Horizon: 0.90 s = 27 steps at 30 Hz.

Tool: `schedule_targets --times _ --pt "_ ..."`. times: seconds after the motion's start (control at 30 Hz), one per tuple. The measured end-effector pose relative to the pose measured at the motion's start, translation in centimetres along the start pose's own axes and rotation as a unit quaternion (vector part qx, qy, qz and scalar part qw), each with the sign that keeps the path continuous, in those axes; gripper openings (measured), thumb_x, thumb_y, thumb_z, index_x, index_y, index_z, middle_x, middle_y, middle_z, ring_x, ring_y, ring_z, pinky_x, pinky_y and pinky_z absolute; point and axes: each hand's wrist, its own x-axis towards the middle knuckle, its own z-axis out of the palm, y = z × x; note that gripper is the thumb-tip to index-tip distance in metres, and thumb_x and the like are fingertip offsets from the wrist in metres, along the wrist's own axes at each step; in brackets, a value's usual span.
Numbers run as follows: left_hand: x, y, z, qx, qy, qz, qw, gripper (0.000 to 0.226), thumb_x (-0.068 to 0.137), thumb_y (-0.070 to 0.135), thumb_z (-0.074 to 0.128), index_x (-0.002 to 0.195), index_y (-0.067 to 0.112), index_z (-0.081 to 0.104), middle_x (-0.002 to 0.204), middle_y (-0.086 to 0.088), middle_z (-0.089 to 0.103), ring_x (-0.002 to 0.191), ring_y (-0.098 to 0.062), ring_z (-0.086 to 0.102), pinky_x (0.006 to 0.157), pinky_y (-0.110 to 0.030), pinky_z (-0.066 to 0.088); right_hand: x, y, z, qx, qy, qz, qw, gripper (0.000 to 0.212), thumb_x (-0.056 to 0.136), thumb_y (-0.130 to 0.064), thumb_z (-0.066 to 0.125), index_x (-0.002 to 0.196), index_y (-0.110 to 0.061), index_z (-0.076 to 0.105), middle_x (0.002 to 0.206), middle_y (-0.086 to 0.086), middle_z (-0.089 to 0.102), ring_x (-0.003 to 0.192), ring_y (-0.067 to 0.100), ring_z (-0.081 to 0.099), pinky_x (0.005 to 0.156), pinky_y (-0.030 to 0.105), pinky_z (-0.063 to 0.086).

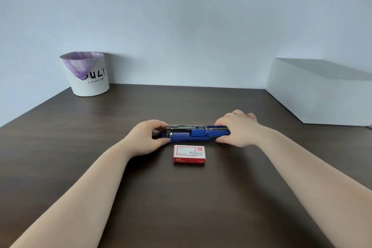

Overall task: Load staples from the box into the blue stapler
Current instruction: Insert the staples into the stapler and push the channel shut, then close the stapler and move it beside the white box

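The blue stapler (196, 134) lies lengthwise across the middle of the dark wooden table (181, 197), its silver metal magazine showing on top. My left hand (148, 137) grips its left end, thumb and fingers around the metal tip. My right hand (238, 128) covers and holds its right end. The red and white staple box (189, 154) lies shut on the table just in front of the stapler, between my two forearms, touched by neither hand.
A white bucket (89, 78) lined with a purple bag stands at the back left against the wall. A large white box (320, 90) sits at the back right.
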Motion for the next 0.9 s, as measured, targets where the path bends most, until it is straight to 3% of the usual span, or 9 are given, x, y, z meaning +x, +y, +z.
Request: schedule_targets --times 0.1,0.17,0.33,0.53,0.63,0.73,0.83,0.9 --pt "0.1 -0.1 0.0 0.003 -0.01 -0.01 1.0 0.026 0.079 0.021 0.07 0.104 0.022 0.065 0.097 0.008 0.065 0.088 -0.013 0.06 0.086 -0.023 0.043 -0.1 1.2 -0.2 0.046 -0.02 0.028 0.998 0.025 0.083 -0.048 0.059 0.102 -0.032 0.054 0.106 -0.006 0.061 0.101 0.019 0.049 0.092 0.043 0.039" --pt "0.2 -0.1 -0.1 0.006 -0.013 -0.013 1.0 0.027 0.078 0.021 0.07 0.105 0.023 0.065 0.097 0.008 0.065 0.089 -0.014 0.061 0.088 -0.025 0.045 -0.1 1.4 -0.6 0.09 -0.028 0.02 0.995 0.023 0.08 -0.043 0.064 0.094 -0.03 0.052 0.105 -0.003 0.063 0.092 0.02 0.056 0.085 0.04 0.048" --pt "0.3 -0.2 -0.2 -0.002 -0.017 -0.016 1.0 0.027 0.078 0.021 0.07 0.105 0.022 0.065 0.099 0.007 0.067 0.093 -0.016 0.063 0.089 -0.026 0.046 -0.2 0.7 -3.6 0.099 0.062 -0.007 0.993 0.034 0.069 -0.035 0.077 0.098 -0.027 0.059 0.092 -0.006 0.059 0.083 0.018 0.056 0.068 0.03 0.043" --pt "0.2 0.0 -0.2 -0.011 -0.014 -0.015 1.0 0.028 0.079 0.02 0.07 0.106 0.023 0.065 0.097 0.009 0.064 0.089 -0.012 0.06 0.085 -0.022 0.042 0.6 -4.2 -5.5 0.167 0.171 -0.135 0.962 0.052 0.077 -0.018 0.072 0.125 -0.023 0.052 0.111 0.0 0.057 0.104 0.017 0.053 0.092 0.031 0.042" --pt "0.2 -0.1 -0.2 -0.011 -0.009 -0.021 1.0 0.029 0.078 0.021 0.07 0.107 0.024 0.064 0.096 0.01 0.063 0.086 -0.01 0.059 0.084 -0.022 0.042 1.4 -6.5 -4.4 0.208 0.144 -0.154 0.955 0.058 0.08 -0.016 0.069 0.133 -0.024 0.046 0.125 -0.001 0.06 0.112 0.017 0.056 0.096 0.031 0.043" --pt "0.3 -0.3 -0.1 -0.013 -0.004 -0.025 1.0 0.031 0.078 0.023 0.071 0.108 0.023 0.065 0.098 0.008 0.065 0.09 -0.014 0.061 0.089 -0.026 0.046 1.8 -7.3 -2.7 0.242 0.078 -0.136 0.957 0.061 0.083 -0.016 0.067 0.137 -0.026 0.041 0.12 0.002 0.065 0.108 0.019 0.06 0.096 0.035 0.047" --pt "0.5 -0.7 0.0 -0.024 -0.01 -0.023 0.999 0.03 0.078 0.023 0.07 0.108 0.023 0.066 0.099 0.006 0.067 0.095 -0.016 0.063 0.091 -0.028 0.047 2.0 -6.7 -1.1 0.164 0.052 -0.128 0.977 0.034 0.085 -0.023 0.063 0.118 -0.024 0.056 0.101 -0.002 0.064 0.093 0.021 0.058 0.078 0.032 0.047" --pt "0.6 -0.9 0.0 -0.029 -0.012 -0.022 0.999 0.03 0.077 0.023 0.07 0.107 0.024 0.066 0.101 0.005 0.069 0.097 -0.015 0.064 0.093 -0.03 0.048 1.9 -6.1 -0.5 0.156 0.063 -0.118 0.979 0.03 0.085 -0.029 0.062 0.114 -0.024 0.057 0.097 -0.006 0.062 0.089 0.02 0.056 0.075 0.031 0.044"
